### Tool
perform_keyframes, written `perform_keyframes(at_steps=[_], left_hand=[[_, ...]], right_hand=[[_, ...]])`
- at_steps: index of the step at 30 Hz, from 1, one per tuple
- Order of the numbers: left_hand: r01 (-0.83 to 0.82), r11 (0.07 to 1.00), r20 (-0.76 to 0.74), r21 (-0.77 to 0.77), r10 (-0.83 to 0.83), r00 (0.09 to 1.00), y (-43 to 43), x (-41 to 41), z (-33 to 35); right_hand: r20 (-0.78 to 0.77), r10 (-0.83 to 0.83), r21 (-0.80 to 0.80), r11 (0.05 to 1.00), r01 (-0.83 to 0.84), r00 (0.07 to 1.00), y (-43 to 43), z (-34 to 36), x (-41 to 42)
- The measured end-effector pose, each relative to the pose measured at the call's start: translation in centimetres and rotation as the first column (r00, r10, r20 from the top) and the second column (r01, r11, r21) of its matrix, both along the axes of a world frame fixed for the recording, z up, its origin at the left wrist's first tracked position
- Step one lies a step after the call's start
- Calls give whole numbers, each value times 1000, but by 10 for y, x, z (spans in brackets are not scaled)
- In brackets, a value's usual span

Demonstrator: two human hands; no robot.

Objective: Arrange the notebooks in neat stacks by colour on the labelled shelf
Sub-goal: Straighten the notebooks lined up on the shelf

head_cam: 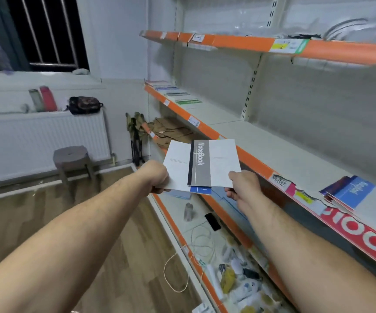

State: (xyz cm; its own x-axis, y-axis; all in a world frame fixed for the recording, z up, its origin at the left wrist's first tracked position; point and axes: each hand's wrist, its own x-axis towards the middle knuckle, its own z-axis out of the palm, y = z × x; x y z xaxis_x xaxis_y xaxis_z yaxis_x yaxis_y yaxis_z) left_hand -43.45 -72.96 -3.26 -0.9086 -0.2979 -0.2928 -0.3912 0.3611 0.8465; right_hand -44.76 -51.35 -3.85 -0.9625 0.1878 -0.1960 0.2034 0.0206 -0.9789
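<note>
Grey-banded and white, the top notebook (201,163) hangs over the aisle with its lower right corner pinched by the right hand (239,185). The left hand (157,177) grips the lower left corner of a white notebook (178,166) fanned out beneath it. A blue notebook (201,190) peeks from the bottom of the bundle. How many more lie in the fan is hard to tell, since the covers overlap. The spines run roughly from 6 to 12 o'clock, pointing away from the person and nearly parallel to the orange front edge of the labelled shelf (273,154). That shelf lies at about 2 o'clock from the bundle, just beside it, and the right hand is the nearer one to it. A blue stack (349,193) sits on the shelf at 3 o'clock from the right hand, well apart, and a row of other notebooks (175,93) lies far along the shelf at 12 o'clock. The blue copy would likely go rightward to its stack. The grey and white ones probably need open shelf board between the two groups.
</note>
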Motion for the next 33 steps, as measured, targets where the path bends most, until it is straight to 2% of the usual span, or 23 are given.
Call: perform_keyframes(at_steps=[7,15,23,33], left_hand=[[-100,995,1,-13,100,995,-44,-90,17],[-181,983,7,-14,181,983,-102,-191,11],[-138,990,-24,33,139,990,-195,-318,6],[-58,998,-83,21,60,995,-324,-458,29]], right_hand=[[-14,106,15,994,-106,994,-50,8,-127],[15,131,50,990,-131,991,-105,6,-236],[-38,97,20,995,-96,995,-197,2,-341],[-13,-22,-15,1000,22,1000,-329,13,-463]])
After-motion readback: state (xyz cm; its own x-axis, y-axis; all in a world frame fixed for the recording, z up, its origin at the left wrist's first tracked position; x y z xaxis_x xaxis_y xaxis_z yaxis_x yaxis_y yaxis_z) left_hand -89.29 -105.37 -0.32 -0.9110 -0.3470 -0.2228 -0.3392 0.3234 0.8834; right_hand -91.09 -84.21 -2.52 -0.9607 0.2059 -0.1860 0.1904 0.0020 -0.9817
